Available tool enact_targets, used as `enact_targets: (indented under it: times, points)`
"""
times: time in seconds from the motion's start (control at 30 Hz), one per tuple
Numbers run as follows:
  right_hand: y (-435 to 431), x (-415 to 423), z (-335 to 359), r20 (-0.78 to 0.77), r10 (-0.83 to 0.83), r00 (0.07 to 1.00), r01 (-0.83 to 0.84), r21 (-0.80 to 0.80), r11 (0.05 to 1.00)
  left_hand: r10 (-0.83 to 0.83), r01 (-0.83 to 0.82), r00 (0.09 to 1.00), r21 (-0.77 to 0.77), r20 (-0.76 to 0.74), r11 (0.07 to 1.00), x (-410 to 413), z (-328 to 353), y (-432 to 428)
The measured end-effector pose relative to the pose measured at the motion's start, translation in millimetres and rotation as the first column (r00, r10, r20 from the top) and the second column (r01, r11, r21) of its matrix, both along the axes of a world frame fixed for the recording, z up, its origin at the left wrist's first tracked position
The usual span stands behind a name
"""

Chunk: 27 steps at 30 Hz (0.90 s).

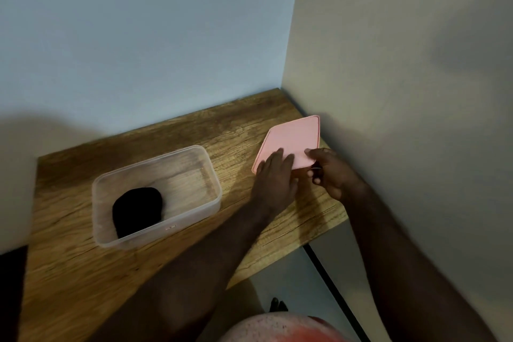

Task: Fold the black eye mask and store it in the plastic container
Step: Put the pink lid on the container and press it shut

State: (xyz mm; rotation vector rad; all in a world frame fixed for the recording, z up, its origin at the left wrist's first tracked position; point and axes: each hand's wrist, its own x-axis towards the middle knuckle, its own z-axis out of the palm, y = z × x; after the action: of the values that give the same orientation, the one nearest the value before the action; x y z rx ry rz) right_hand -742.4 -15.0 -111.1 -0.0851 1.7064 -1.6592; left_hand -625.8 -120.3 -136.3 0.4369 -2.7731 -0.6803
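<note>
The black eye mask lies folded inside the clear plastic container, in its near-left corner. The container stands open on the wooden table. To its right, a pink lid is tilted up off the table near the wall. My left hand lies flat on the lid's near edge with fingers spread. My right hand pinches the lid's near-right corner between thumb and fingers.
The wooden table fits into a corner, with a pale blue wall behind it and a beige wall on the right. The table's right edge drops off to the floor just below my right hand. A dark object sits at the far left edge.
</note>
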Motion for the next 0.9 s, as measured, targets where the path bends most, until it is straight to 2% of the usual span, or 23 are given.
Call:
enact_targets:
  times: [0.13,0.27,0.33,0.43,0.5,0.6,0.7,0.8,0.9]
  points:
    - [-15,23,32,-0.044,0.0,0.999,-0.004,-0.086,0.996,0.014,-0.002,0.969,0.046,-0.248,0.999,7,33,-5]
    - [-31,39,59,-0.128,-0.006,0.992,-0.021,-0.212,0.977,0.163,-0.083,0.905,0.212,-0.394,0.974,23,60,-23]
    - [-37,43,64,-0.169,-0.051,0.984,0.019,-0.185,0.983,0.244,-0.126,0.878,0.294,-0.411,0.948,30,72,-32]
    - [-42,45,55,-0.24,-0.146,0.96,0.137,-0.056,0.989,0.345,-0.166,0.83,0.397,-0.439,0.903,48,85,-50]
    - [-42,43,46,-0.299,-0.213,0.93,0.215,-0.026,0.976,0.44,-0.201,0.794,0.503,-0.419,0.841,61,92,-66]
    - [-49,42,42,-0.406,-0.224,0.886,0.25,0.011,0.968,0.601,-0.308,0.749,0.657,-0.279,0.688,80,103,-94]
    - [-64,45,40,-0.436,-0.169,0.884,0.2,0.026,0.98,0.688,-0.346,0.704,0.762,-0.175,0.547,98,104,-115]
    - [-78,49,37,-0.473,-0.105,0.875,0.146,0.051,0.988,0.751,-0.401,0.648,0.783,-0.124,0.476,115,99,-125]
    - [-92,59,36,-0.442,-0.024,0.897,0.061,0.069,0.996,0.827,-0.425,0.554,0.82,-0.099,0.383,136,92,-138]
